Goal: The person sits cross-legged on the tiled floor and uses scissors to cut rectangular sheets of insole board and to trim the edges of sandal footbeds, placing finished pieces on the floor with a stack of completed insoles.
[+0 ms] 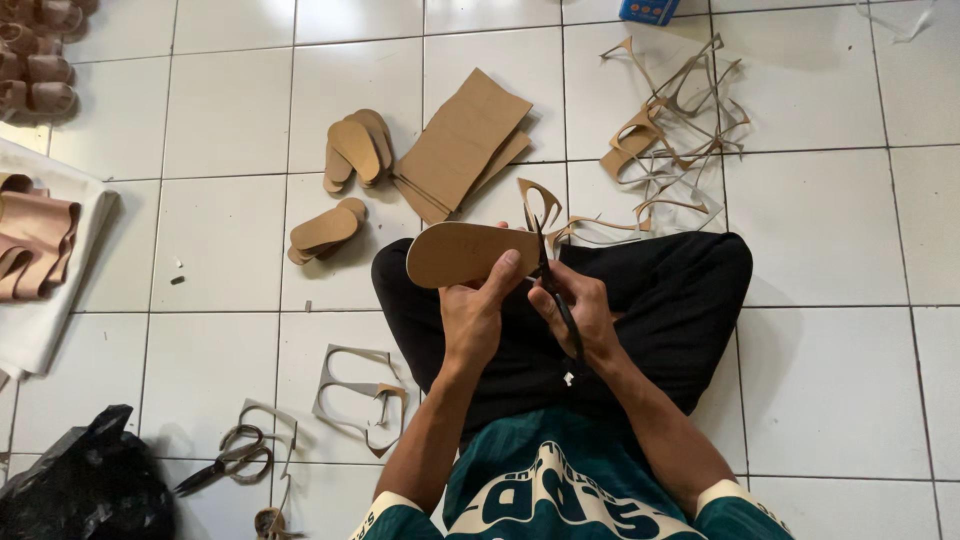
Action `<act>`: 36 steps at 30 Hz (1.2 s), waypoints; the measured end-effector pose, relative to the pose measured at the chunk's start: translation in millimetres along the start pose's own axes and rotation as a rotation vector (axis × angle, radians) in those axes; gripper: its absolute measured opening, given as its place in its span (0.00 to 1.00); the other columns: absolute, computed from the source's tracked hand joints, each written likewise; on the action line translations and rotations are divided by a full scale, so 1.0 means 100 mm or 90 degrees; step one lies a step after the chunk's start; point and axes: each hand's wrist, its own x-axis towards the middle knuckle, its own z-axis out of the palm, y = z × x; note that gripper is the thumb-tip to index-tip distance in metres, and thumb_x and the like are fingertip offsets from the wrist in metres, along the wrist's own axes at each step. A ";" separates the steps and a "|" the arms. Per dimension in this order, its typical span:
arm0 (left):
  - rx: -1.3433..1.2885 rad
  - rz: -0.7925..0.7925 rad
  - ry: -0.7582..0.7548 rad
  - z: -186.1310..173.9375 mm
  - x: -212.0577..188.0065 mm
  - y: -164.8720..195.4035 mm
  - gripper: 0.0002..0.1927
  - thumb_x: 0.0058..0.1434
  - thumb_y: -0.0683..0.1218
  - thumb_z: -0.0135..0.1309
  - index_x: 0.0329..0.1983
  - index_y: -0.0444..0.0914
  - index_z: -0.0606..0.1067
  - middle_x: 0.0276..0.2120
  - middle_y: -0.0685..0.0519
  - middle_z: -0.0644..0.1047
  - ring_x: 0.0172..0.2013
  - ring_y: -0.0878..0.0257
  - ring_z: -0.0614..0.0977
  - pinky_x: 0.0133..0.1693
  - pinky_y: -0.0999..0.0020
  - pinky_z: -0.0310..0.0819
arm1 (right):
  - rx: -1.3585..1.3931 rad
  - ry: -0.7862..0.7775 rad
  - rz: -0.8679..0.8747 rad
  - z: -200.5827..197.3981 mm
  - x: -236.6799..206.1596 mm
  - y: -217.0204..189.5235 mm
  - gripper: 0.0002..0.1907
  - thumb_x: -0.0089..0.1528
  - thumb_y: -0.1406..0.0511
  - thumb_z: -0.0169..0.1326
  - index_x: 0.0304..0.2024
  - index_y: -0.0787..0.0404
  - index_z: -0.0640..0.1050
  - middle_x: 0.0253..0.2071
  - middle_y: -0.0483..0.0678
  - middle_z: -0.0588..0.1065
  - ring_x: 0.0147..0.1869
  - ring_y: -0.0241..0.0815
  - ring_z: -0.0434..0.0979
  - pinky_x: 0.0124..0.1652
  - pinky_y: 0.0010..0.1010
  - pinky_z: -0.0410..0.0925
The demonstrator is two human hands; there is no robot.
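At the centre of the frame, above the crossed legs, the left hand (pixel 472 315) grips a tan cardboard sole (pixel 468 252), fingers closed on its lower edge. The sole is flat, smooth and oval, its long axis running left to right, rounded end pointing left. The right hand (pixel 582 308) is closed on black scissors (pixel 553 290) at the sole's right end. Cardboard sheets (pixel 462 143) lie on the tiled floor (pixel 820 360) above.

Dark green cream-trimmed short-sleeved shirt, black trousers, bare forearms
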 end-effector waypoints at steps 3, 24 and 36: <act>0.015 -0.004 0.005 0.00 -0.01 0.02 0.22 0.64 0.39 0.59 0.59 0.26 0.71 0.58 0.40 0.76 0.56 0.54 0.80 0.55 0.60 0.82 | -0.015 0.003 0.020 -0.01 -0.02 -0.01 0.31 0.63 0.42 0.54 0.44 0.64 0.79 0.22 0.40 0.69 0.26 0.29 0.67 0.26 0.24 0.61; 0.063 -0.024 -0.056 -0.06 0.08 0.17 0.20 0.63 0.39 0.60 0.56 0.25 0.72 0.57 0.38 0.77 0.52 0.53 0.83 0.50 0.57 0.86 | -0.057 0.009 -0.011 -0.06 -0.06 0.04 0.34 0.62 0.40 0.54 0.46 0.64 0.82 0.17 0.38 0.69 0.21 0.27 0.70 0.23 0.22 0.61; 0.114 -0.041 -0.097 -0.17 0.15 0.25 0.20 0.62 0.39 0.61 0.55 0.25 0.73 0.55 0.39 0.79 0.52 0.54 0.83 0.50 0.59 0.85 | -0.026 -0.027 0.022 -0.10 -0.09 -0.04 0.29 0.63 0.45 0.57 0.47 0.63 0.83 0.19 0.39 0.72 0.22 0.27 0.70 0.23 0.21 0.60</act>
